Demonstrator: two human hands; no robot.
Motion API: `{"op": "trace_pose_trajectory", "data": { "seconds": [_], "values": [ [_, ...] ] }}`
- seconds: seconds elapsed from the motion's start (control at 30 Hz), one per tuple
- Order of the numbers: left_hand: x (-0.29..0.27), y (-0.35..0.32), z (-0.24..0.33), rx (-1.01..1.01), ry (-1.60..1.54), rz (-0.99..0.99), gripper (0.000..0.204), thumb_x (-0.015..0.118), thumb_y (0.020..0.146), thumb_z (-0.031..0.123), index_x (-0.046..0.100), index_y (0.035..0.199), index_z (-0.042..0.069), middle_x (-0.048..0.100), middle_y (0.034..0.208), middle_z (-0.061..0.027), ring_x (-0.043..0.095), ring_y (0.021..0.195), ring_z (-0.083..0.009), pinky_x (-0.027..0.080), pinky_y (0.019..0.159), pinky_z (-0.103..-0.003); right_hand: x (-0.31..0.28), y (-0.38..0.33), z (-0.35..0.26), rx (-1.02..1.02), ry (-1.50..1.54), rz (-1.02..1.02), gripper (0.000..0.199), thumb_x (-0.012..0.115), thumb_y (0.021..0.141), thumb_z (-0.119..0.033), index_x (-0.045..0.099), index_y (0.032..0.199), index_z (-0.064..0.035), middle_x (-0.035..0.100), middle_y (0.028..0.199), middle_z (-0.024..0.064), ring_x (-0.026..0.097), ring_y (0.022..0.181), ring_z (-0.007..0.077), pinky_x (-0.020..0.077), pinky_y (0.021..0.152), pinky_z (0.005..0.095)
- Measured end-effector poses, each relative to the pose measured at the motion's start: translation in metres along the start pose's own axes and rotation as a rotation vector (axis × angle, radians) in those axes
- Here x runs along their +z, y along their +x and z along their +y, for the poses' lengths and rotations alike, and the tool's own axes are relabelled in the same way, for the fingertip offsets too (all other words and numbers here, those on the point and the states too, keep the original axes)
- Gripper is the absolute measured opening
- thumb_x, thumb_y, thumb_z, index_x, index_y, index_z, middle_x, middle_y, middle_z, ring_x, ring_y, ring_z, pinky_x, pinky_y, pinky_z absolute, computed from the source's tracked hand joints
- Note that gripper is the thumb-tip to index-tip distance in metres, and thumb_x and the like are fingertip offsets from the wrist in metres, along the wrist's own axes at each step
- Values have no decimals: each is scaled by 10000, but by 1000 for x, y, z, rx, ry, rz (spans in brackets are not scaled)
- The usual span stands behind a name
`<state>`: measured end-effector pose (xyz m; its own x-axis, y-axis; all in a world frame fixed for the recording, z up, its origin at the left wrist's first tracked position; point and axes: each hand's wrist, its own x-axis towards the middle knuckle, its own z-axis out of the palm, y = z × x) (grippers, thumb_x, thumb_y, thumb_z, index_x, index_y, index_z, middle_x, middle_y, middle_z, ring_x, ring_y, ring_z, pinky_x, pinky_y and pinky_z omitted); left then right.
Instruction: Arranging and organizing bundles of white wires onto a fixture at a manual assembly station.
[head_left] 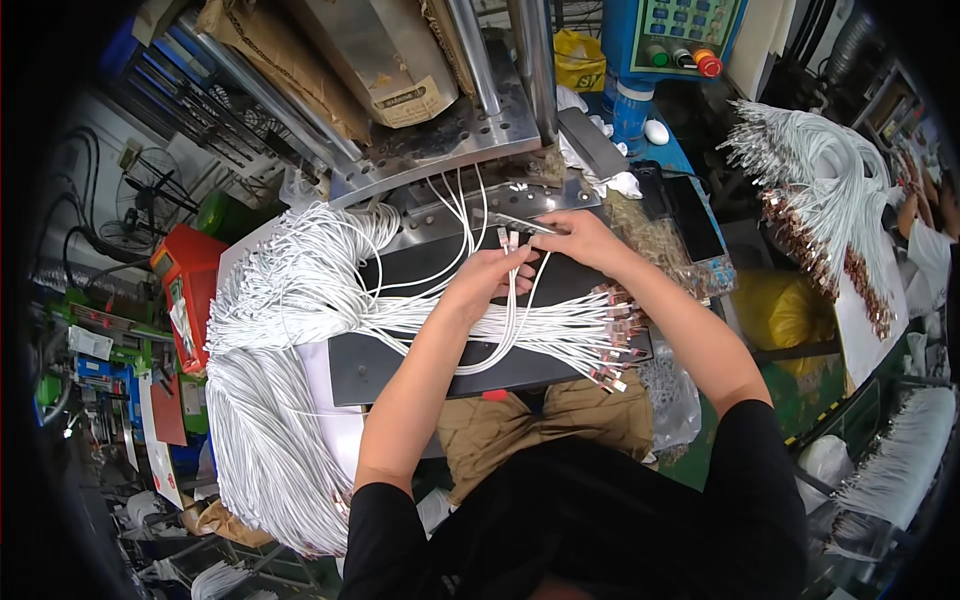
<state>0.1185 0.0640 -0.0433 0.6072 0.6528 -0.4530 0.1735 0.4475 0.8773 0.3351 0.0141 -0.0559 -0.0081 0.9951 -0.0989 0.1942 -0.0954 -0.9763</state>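
Note:
My left hand (pixel 487 280) is closed round a few white cables (pixel 512 300), whose small connector ends stick up past the fingers. My right hand (pixel 582 240) meets it just to the right, pinching a slim metal tool (pixel 515 222) that points left above those ends; its exact kind is unclear. Other cables (pixel 462 215) run from my left hand's area up under the metal press (pixel 440 165). Below my hands a fanned bundle of white cables (pixel 550 325) lies across the black work surface (pixel 375 375), its copper-coloured connector ends toward the right.
A large heap of white cables (pixel 290 270) fills the left side and hangs over the edge. A red machine (pixel 188 285) stands farther left. At the back right is a blue control box (pixel 680 45) with buttons. More cables (pixel 820 190) lie on a right-hand table, where another person's arm shows.

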Motion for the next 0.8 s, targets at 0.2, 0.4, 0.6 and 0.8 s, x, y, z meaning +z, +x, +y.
{"op": "trace_pose_trajectory", "data": {
  "seconds": [0.2,0.4,0.6,0.8],
  "values": [
    [-9,6,-6,25,62,39,297,690,943,320,752,980,32,664,762,-7,647,667,-113,527,651,-262,-9,-1,8,12,-7,-35,400,775,879,-187,662,1200,22,722,979,57,637,853,92,506,765,259],
    [-9,7,6,-61,153,-12,323,696,939,335,764,998,24,602,687,25,582,587,-94,484,585,-233,-9,-6,3,-2,51,-6,463,814,834,-265,681,1190,-1,734,971,84,652,857,118,503,782,273],
    [-12,10,12,-65,212,-122,318,695,939,340,770,969,33,557,642,36,541,547,-84,449,543,-224,-6,-13,-1,-75,-7,-78,453,822,820,-243,687,1180,-2,737,985,89,659,855,123,509,782,273],
    [-6,6,0,-13,71,115,322,680,955,342,753,1000,32,534,646,54,499,531,-70,379,508,-224,-12,-12,0,-24,-11,-43,448,826,813,-239,693,1168,0,738,994,100,663,840,130,514,769,275]
  ]
}}
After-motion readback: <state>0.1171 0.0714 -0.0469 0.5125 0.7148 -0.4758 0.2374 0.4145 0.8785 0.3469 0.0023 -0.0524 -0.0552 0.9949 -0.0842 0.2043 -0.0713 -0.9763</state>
